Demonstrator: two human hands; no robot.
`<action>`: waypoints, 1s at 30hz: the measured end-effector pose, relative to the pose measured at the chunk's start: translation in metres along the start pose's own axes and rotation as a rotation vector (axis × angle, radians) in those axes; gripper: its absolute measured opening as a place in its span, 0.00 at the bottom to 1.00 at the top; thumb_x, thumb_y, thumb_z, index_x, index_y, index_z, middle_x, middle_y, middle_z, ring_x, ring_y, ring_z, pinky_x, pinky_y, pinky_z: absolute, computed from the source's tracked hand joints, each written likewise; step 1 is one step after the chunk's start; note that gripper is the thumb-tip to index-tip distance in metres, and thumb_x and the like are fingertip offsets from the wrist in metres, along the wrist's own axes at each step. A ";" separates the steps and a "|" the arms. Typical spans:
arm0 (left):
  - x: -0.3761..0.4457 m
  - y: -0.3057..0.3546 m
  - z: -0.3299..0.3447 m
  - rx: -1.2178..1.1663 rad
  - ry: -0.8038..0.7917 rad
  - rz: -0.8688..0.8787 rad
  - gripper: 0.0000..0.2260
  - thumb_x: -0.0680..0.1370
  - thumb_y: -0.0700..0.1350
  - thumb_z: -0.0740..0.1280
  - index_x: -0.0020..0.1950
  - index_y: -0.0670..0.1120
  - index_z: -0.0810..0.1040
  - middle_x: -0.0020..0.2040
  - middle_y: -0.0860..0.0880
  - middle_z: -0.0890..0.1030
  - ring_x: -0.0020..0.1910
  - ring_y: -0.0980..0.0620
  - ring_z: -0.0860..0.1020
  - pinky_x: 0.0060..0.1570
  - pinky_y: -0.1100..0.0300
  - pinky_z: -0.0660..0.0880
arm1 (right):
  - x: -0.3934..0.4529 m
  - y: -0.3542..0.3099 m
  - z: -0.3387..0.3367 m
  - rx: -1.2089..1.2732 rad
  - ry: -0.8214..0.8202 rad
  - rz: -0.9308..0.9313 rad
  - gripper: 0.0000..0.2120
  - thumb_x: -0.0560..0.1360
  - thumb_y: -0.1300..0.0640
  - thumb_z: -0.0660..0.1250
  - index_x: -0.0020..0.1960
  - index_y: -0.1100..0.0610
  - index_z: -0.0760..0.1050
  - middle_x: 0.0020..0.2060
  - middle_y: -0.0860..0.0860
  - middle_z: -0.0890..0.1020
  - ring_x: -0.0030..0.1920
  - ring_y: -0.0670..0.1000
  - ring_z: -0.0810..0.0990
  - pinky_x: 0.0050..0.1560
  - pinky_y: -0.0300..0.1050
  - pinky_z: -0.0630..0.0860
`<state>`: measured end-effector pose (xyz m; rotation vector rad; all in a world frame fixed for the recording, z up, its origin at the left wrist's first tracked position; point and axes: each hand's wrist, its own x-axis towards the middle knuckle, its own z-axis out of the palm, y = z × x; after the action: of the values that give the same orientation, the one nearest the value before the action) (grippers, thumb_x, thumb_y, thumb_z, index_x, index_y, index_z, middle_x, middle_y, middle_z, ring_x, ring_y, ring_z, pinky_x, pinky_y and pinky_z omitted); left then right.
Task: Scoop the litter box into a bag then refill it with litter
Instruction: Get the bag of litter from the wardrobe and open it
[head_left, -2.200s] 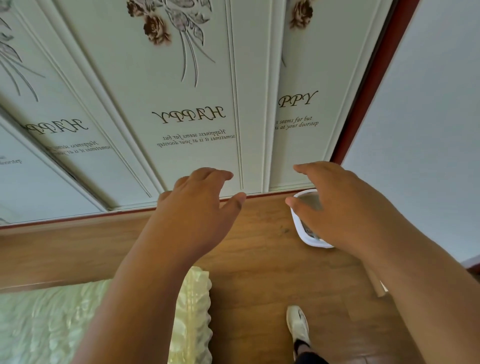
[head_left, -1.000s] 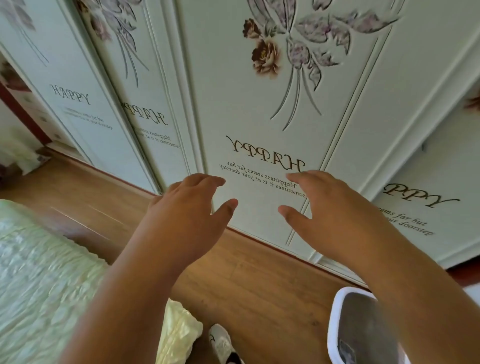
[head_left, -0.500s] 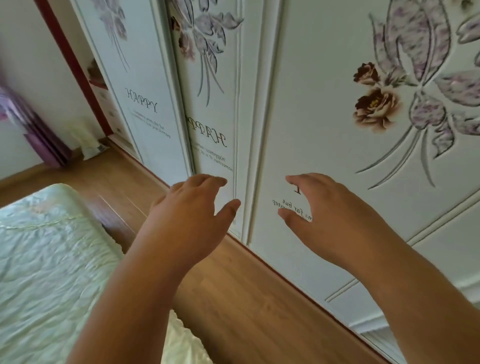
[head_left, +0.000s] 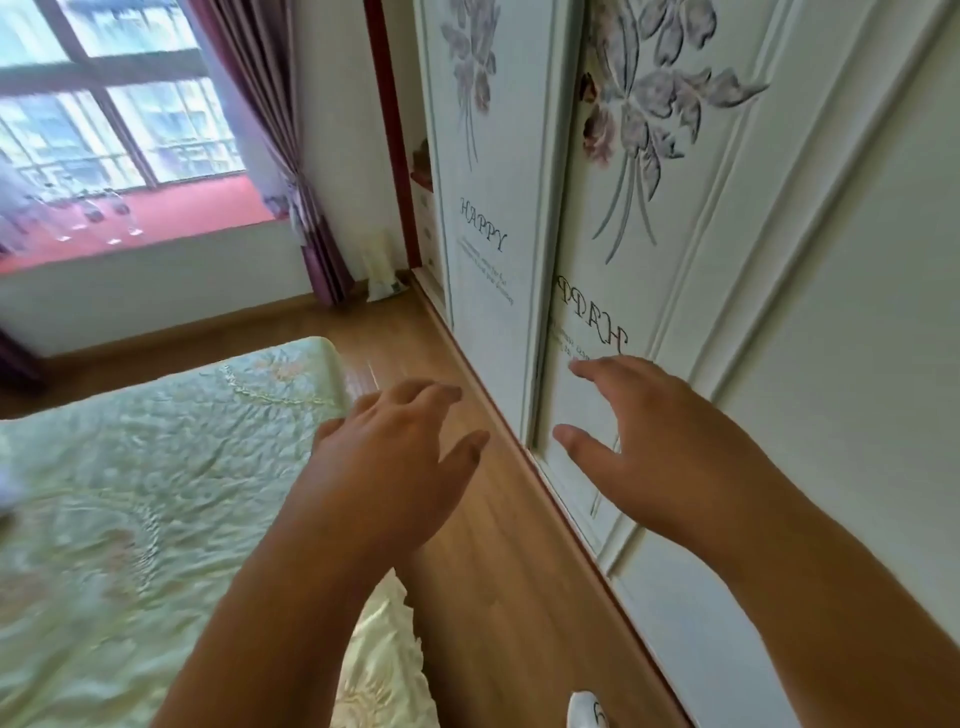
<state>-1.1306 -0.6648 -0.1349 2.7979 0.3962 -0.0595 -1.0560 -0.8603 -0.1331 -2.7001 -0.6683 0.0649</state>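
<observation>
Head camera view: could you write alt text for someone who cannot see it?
Two bare, empty hands, left hand and right hand, reach forward above a wooden floor, between a bed and a white flowered wardrobe; a window lies ahead.

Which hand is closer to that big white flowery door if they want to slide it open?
The right hand. It hangs open just in front of the wardrobe door, fingers spread by the door edge. The left hand, also empty, is over the wooden floor, nearer the bed.
</observation>
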 end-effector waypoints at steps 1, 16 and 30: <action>0.008 0.004 -0.002 0.006 0.009 -0.030 0.25 0.81 0.67 0.55 0.78 0.63 0.62 0.80 0.61 0.62 0.79 0.52 0.63 0.76 0.43 0.62 | 0.014 0.005 -0.001 0.000 -0.011 -0.033 0.29 0.80 0.39 0.60 0.78 0.42 0.57 0.76 0.41 0.63 0.74 0.46 0.64 0.70 0.46 0.66; 0.123 0.035 0.001 -0.010 0.071 -0.323 0.26 0.82 0.67 0.53 0.79 0.63 0.60 0.80 0.62 0.60 0.80 0.54 0.60 0.76 0.45 0.60 | 0.200 0.058 -0.009 -0.002 -0.148 -0.371 0.30 0.79 0.39 0.62 0.78 0.42 0.59 0.75 0.42 0.66 0.73 0.46 0.66 0.69 0.47 0.67; 0.297 -0.063 -0.016 -0.045 0.077 -0.324 0.26 0.82 0.66 0.54 0.79 0.62 0.60 0.80 0.61 0.61 0.79 0.53 0.60 0.75 0.45 0.60 | 0.386 0.011 0.038 -0.039 -0.184 -0.369 0.30 0.79 0.38 0.61 0.78 0.43 0.58 0.75 0.42 0.65 0.73 0.46 0.67 0.69 0.47 0.68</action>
<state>-0.8626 -0.5238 -0.1636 2.6705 0.8554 -0.0151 -0.7133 -0.6794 -0.1563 -2.5802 -1.2222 0.2086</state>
